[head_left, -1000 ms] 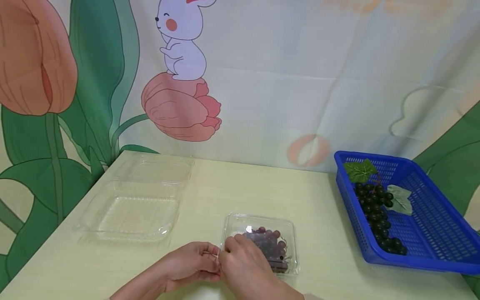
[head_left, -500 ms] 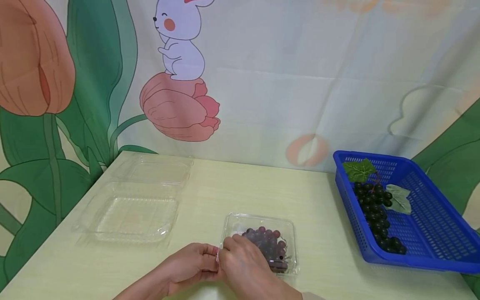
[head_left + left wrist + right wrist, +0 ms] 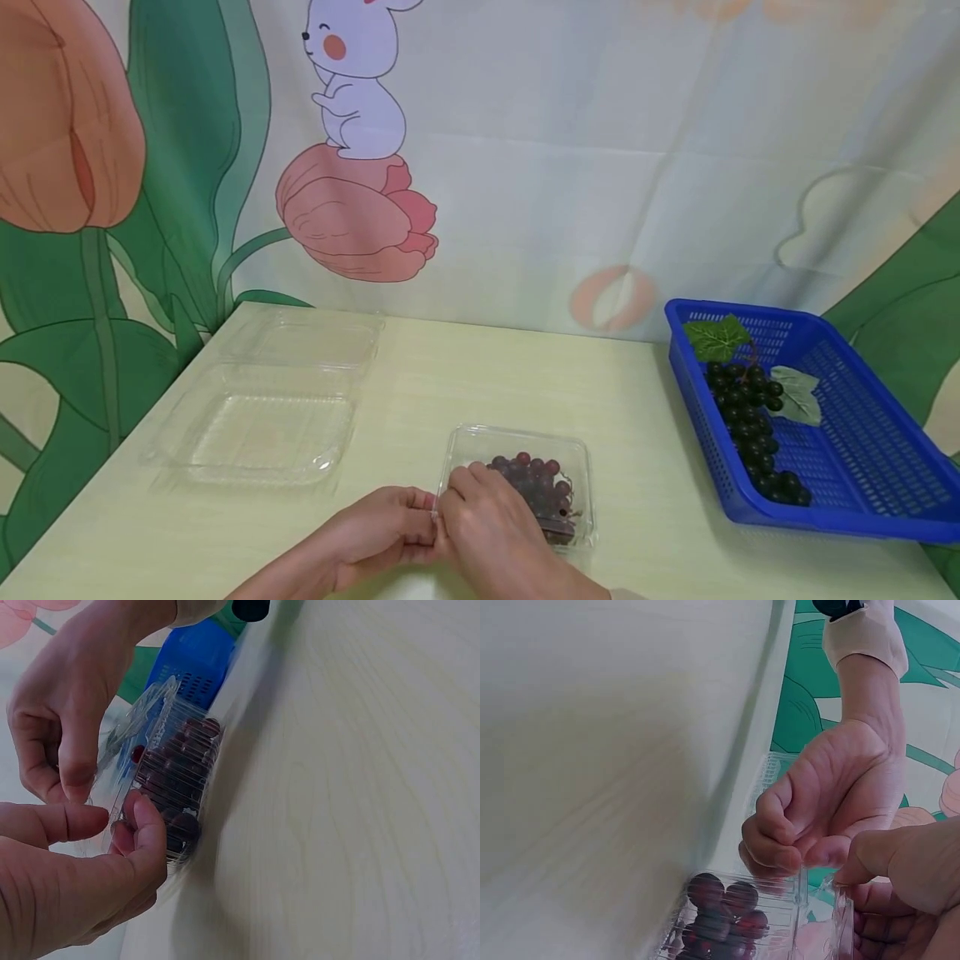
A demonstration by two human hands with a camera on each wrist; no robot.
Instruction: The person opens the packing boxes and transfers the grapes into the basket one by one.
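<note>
A see-through plastic clamshell box (image 3: 468,446) with dark red grapes (image 3: 536,487) inside sits on the table in the head view. My left hand (image 3: 386,527) pinches its rim at the near left corner, thumb and fingers meeting there. From above, my right hand (image 3: 491,521) grips the lid's edge at the same corner with bent fingers, covering part of the box. In the right wrist view the box (image 3: 780,915) shows ribbed walls, and the left hand's fingers (image 3: 769,825) curl beside the rim. In the left wrist view, the lid (image 3: 142,712) stands slightly apart from the base.
To the left lies a second see-through clamshell box (image 3: 270,429), lid folded back towards the wall. On the right stands a blue basket (image 3: 825,523) with a bunch of black grapes (image 3: 750,433) and leaves. A printed cloth (image 3: 540,167) hangs behind the table.
Both hands keep their hold at the box's near left corner, with only slight finger movement. The whole head view has shifted slightly.
</note>
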